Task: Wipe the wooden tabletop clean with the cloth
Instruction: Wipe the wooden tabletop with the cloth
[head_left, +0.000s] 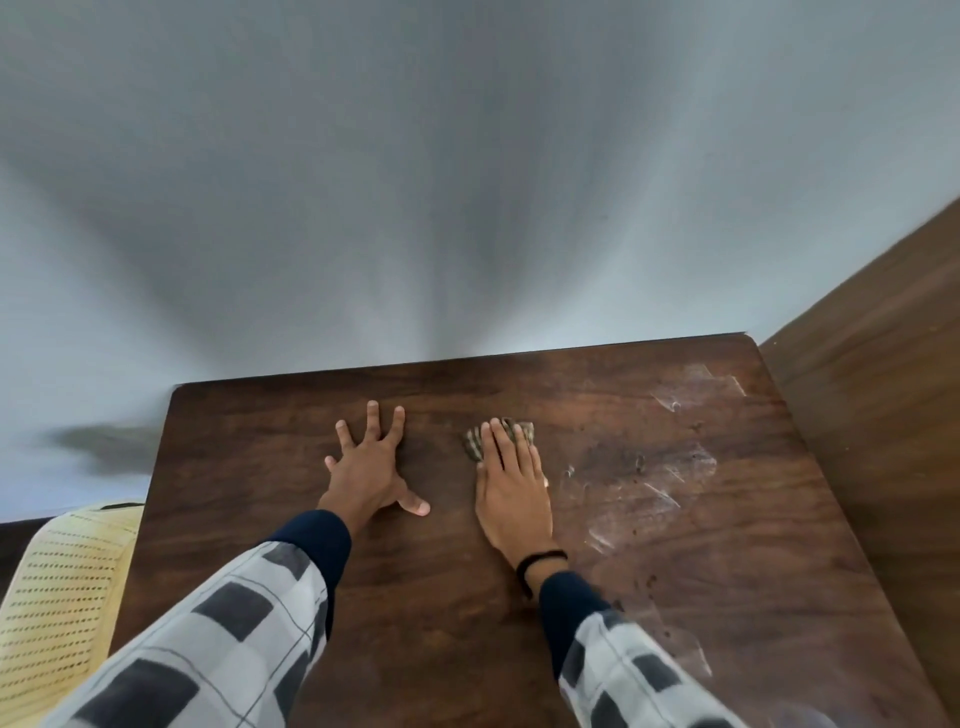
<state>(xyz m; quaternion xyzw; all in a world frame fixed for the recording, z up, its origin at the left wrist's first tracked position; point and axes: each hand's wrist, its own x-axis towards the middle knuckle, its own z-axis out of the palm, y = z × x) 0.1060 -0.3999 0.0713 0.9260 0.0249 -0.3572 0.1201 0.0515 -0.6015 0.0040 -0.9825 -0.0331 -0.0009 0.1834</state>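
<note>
Dark wooden tabletop (441, 597) fills the near view, and two checked sleeves reach across it. The right hand (511, 493), a black band at its wrist, lies flat with straight fingers and presses the cloth (523, 434) to the wood; it clasps nothing, and the patterned cloth shows only past the fingertips and at their left. That flat palm probably spreads pressure for wiping. The left hand (371, 467), well to the left of the cloth, is splayed flat and empty on the wood, likely as a brace. Whitish smears (639, 493) lie right of the pressing hand, seemingly unwiped. Far left, off the table, a pale perforated plastic thing (57, 597) could be a basket or chair; no contents show. A grey wall (467, 182) stands beyond.
</note>
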